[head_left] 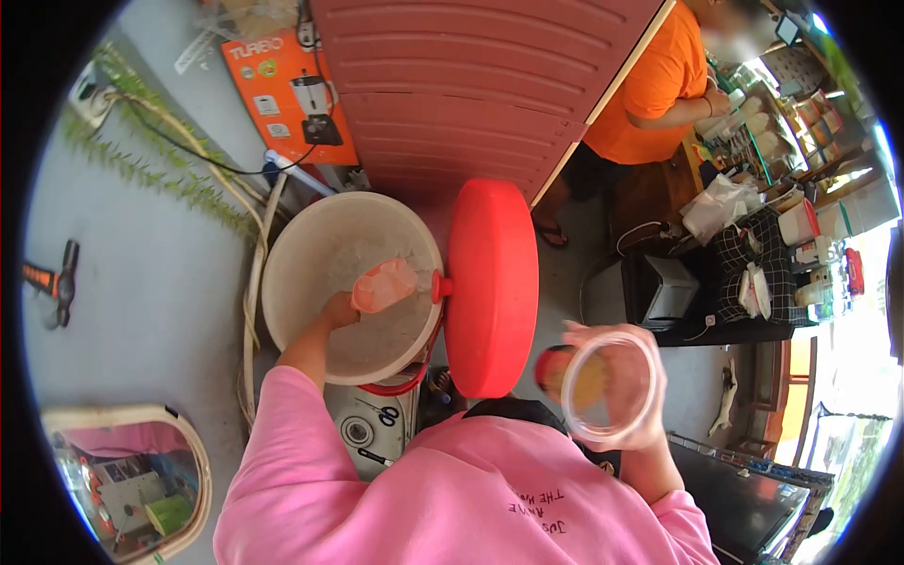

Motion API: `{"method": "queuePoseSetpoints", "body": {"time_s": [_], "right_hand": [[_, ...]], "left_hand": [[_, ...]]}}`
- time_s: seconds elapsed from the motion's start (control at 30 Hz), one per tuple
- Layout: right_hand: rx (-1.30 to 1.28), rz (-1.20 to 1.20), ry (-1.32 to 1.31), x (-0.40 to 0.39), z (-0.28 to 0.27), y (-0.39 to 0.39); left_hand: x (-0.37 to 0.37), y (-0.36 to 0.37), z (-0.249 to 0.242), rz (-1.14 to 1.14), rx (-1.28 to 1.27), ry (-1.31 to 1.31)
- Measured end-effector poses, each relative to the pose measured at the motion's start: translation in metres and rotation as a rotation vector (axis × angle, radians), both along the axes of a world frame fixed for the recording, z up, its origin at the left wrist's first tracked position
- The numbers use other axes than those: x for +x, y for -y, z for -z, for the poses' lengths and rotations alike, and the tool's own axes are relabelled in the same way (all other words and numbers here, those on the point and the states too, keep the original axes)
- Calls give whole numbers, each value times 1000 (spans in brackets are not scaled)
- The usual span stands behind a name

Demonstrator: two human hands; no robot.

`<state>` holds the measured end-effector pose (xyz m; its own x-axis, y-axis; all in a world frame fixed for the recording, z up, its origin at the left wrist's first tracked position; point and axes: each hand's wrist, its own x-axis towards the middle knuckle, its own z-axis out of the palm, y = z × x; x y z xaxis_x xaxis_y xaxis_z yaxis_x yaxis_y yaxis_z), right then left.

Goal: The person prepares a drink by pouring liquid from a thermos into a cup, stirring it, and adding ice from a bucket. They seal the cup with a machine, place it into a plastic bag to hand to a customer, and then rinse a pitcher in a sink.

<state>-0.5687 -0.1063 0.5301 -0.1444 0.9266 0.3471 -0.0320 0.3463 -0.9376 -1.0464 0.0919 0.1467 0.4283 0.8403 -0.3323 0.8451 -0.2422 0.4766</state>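
Note:
My left hand [341,309] is closed around the handle of a translucent pinkish scoop [384,285] with ice in it. The scoop is over the inside of a large whitish tub [282,292], where more ice [350,252] shows. Against the tub's right side, a big round red lid [494,287] stands on edge. Out to the right, my right hand [650,414] grips a clear plastic cup [610,388] with its round rim facing me. Motion blurs this hand slightly, and the cup's contents cannot be made out. A blurred red and yellow patch shows beside the cup.
A person in an orange shirt [650,104] stands beyond the reddish panel [452,85], at a cluttered counter [753,325]. An orange blender box [282,99] is behind the tub. Scissors [381,411] lie below it. A hammer [61,282] and mirror [202,471] are at left.

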Motion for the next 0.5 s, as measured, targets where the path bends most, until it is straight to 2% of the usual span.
{"method": "queuePoseSetpoints", "body": {"time_s": [0.03,0.07,0.1,0.13,0.2,0.23,0.3,0.33,0.43,0.5], "right_hand": [[-44,-62,-9,-12,-1,-2],[-88,-127,-19,-25,-1,-6],[-36,-175,138,-40,-4,-16],[20,-220,295,-56,-6,-24],[-99,-263,-22,-104,28,-32],[-82,-278,-32,-120,38,-36],[-144,-261,142,-147,53,-44],[-130,-269,131,-158,60,-47],[-191,-163,323,-189,83,-60],[-209,-96,345,-206,93,-71]], "left_hand": [[-5,3,-16,-15,10,-7],[-9,4,-32,-103,-95,37],[-12,5,-50,-192,-198,82],[-18,9,-67,-213,-185,74],[-27,12,-103,-184,-168,99],[-28,16,-129,-198,-151,89],[-26,24,-190,-283,-161,103],[-29,27,-215,-291,-147,93],[-34,37,-296,-244,-94,90],[-45,41,-327,-247,-67,48]]}}
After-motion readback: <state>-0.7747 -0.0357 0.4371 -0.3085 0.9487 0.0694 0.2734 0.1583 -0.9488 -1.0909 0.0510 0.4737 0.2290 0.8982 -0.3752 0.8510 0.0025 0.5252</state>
